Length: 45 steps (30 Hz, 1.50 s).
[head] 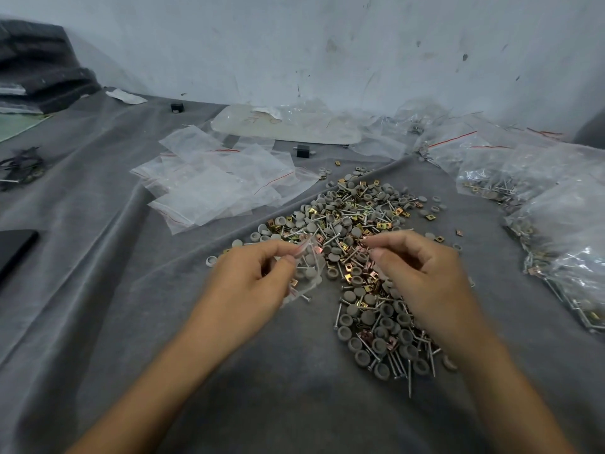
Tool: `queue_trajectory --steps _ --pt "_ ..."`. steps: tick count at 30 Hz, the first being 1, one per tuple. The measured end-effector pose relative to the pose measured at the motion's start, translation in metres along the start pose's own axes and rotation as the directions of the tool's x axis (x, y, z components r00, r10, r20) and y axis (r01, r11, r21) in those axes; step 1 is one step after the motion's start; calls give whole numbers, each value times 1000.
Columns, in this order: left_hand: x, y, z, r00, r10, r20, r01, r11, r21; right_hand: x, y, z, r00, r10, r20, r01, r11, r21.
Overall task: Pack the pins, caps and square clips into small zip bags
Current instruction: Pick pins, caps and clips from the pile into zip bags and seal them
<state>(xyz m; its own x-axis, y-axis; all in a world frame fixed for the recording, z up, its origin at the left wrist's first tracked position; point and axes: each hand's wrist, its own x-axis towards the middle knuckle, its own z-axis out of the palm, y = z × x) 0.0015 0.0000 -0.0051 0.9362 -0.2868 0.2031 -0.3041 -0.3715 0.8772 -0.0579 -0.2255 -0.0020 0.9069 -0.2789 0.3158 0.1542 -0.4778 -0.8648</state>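
Note:
A loose heap (363, 257) of grey round caps, silver pins and brass square clips lies spread over the grey cloth in the middle. My left hand (252, 276) pinches a small clear zip bag (307, 267) at its mouth; the bag holds a few caps and pins. My right hand (422, 273) hovers over the heap just right of the bag, with thumb and forefinger pinched together on a small square clip (366, 241), which is hard to make out.
Empty zip bags (222, 185) with red seal lines lie fanned out at the back left. Filled bags (550, 224) pile along the right edge. A larger clear bag (288, 124) lies by the wall. Two small black blocks (303, 150) and a dark flat object (13, 250) sit on the cloth.

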Motion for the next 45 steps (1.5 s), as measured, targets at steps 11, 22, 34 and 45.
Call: queue_trajectory --steps 11,22,34,45 --pt "0 -2 -1 1000 14 -2 -14 999 30 12 24 12 950 81 300 156 711 -685" --pt "0 -2 -3 1000 7 9 -7 999 35 10 24 -3 958 107 265 116 704 -701" --pt "-2 4 -3 1000 -1 18 1 1000 10 26 32 21 964 47 261 164 666 -727" --pt "-2 7 -4 1000 8 29 -8 1000 12 32 30 11 920 189 344 124 691 -712"
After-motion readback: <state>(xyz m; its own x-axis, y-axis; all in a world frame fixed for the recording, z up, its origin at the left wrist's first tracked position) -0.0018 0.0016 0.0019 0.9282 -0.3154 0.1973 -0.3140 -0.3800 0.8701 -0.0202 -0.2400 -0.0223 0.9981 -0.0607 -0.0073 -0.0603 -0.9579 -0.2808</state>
